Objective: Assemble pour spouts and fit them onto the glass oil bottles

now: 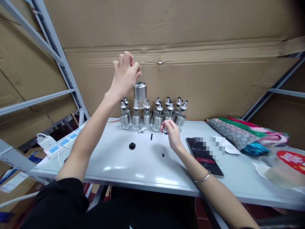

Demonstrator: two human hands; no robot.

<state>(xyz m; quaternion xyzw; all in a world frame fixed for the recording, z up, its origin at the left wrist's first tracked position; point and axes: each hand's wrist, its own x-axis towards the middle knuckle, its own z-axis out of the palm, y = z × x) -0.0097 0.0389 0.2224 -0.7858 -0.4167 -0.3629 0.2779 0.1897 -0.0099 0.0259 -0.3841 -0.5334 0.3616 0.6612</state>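
Observation:
My left hand (125,71) is raised, its fingers closed round the top of a glass oil bottle (140,92) with a metal sleeve. The bottle hangs upright above the standing bottles, and its neck is mostly hidden by my fingers. Lower down, my right hand (172,132) is closed in a pinch just in front of the row. Whatever its fingertips hold is too small to make out. On the table before me lie a round black cap (132,146), a short black strip (151,136), a small black piece (163,155) and a metal pour spout (141,130).
Several metal-sleeved bottles (136,120) with pour spouts stand along the back of the white table (114,178), near the cardboard wall (171,28). A phone (205,157) showing a timer lies at right, by colourful bags (247,135). A power strip (64,143) runs along the left edge.

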